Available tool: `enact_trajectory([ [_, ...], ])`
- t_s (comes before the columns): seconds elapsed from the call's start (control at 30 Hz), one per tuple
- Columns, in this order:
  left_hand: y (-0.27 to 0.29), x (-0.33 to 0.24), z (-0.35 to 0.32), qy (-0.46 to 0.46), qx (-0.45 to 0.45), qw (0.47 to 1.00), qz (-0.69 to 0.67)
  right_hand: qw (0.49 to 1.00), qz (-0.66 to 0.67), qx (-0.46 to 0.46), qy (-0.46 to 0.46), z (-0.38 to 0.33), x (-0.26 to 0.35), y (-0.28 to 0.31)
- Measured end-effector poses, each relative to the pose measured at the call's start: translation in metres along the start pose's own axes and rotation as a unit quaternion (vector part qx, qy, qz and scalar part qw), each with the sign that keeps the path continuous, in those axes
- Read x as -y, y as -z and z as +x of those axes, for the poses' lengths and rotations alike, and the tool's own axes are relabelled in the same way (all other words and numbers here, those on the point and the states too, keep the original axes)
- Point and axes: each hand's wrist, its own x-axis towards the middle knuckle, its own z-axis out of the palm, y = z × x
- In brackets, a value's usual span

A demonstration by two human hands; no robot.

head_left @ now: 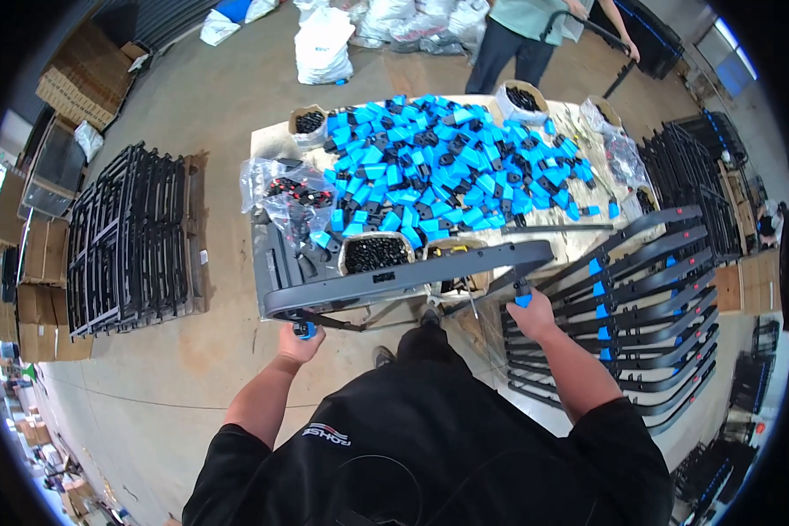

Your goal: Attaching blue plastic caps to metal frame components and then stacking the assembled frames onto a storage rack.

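Black-sleeved forearms rise from the lower edge of the view, both reaching to a long dark grey curved frame bar [412,276] held level along the near edge of the worktop [267,140]. Left hand [296,344] is closed under the bar's left end, fingers wrapped around a small blue fitting [304,330] at that end. Right hand [532,314] is closed below the bar's right portion, gripping a second blue fitting [523,300] between thumb and fingers.

Worktop surface: a large heap of blue and black plastic parts [447,167] covers the centre and spreads toward the far edge. A clear plastic bag of small dark parts [287,195] lies at the left edge. An open container of black screws [376,253] stands at the near edge, just behind the held bar. Further small containers of black hardware [521,99] stand at the far edge and the far left corner.

Floor, right of the worktop: a row of finished curved black bars [649,307], each carrying a blue fitting, lies stacked side by side. Floor, left of the worktop: a stack of black frames [131,237] rests on cardboard. White sacks [323,44] lie beyond the far edge. A second person [522,31] stands at the far edge, holding a black bar.
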Motion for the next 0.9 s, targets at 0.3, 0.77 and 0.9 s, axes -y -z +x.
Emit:
enact_trajectory([
  [0.3, 0.001, -0.015, -0.002, -0.017, 0.027, 0.999, -0.014, 0.979, 0.132, -0.152, 0.029, 0.022, -0.021, -0.060],
  [0.77, 0.004, -0.032, -0.001, -0.006, 0.068, 0.994, 0.088, 0.941, 0.328, 0.014, 0.079, 0.043, -0.046, -0.062],
  [0.9, 0.010, -0.032, -0.005, 0.009, 0.070, 0.987, 0.147, 0.961, 0.264, -0.024, 0.079, 0.041, -0.026, -0.054],
])
